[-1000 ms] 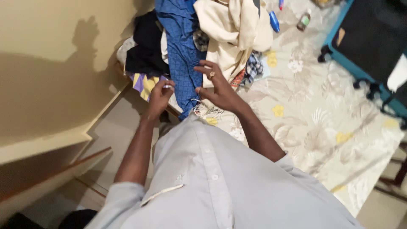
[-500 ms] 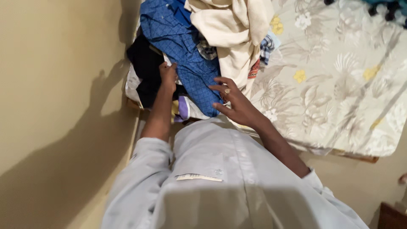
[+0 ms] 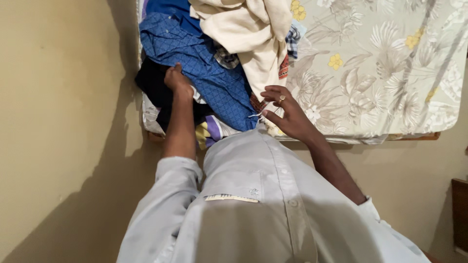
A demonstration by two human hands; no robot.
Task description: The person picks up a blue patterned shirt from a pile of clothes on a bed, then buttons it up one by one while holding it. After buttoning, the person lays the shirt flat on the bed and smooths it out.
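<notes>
My left hand point(image 3: 176, 81) is closed on the edge of a blue checked shirt point(image 3: 209, 73), where it lies over a dark garment point(image 3: 151, 83) in a heap of clothes at the bed's corner. My right hand point(image 3: 286, 111), with a ring on one finger, hovers curled and apart-fingered by the lower edge of a cream cloth point(image 3: 248, 34). A thin white thread point(image 3: 255, 115) sticks out by its thumb. A purple and yellow cloth point(image 3: 208, 132) peeks out under the heap. I wear a pale grey buttoned shirt point(image 3: 253, 195).
The heap lies on a bed with a pale floral sheet point(image 3: 380, 63) that runs to the right. A beige wall point(image 3: 58, 122) is close on the left. A dark wooden piece point(image 3: 459, 209) stands at the right edge.
The view has shifted down and left along the bed. My left hand moved from the purple and yellow cloth up onto the blue shirt. My right hand drifted right, towards the cream cloth.
</notes>
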